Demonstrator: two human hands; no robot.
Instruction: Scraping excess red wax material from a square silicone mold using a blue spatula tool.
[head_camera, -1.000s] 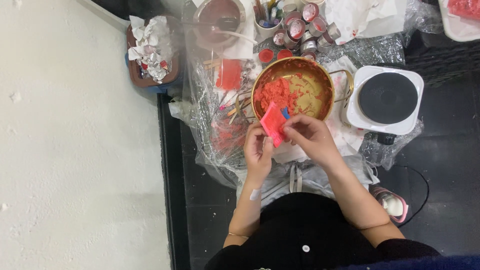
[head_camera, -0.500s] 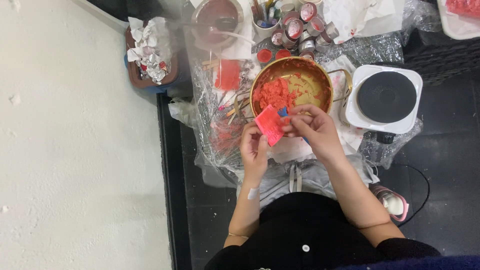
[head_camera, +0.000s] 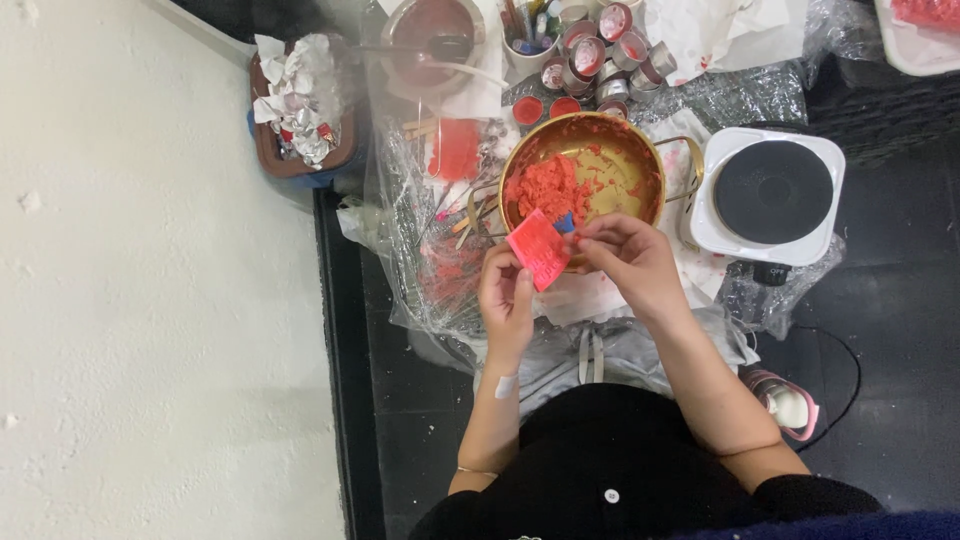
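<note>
My left hand holds a flat pink-red slab upright over the near rim of a gold pot. My right hand presses against the slab's right edge with a small blue tool pinched in its fingers. Inside the pot lies a heap of red shavings, mostly on its left side.
A white single hot plate with a black disc stands right of the pot. Behind are small metal tins, a cup of tools, a dark red bowl, a foil-filled tub and crinkled clear plastic sheeting.
Both hands and the slab have shifted slightly left and toward me; the slab's tilt changed as the right hand worked along its edge.
</note>
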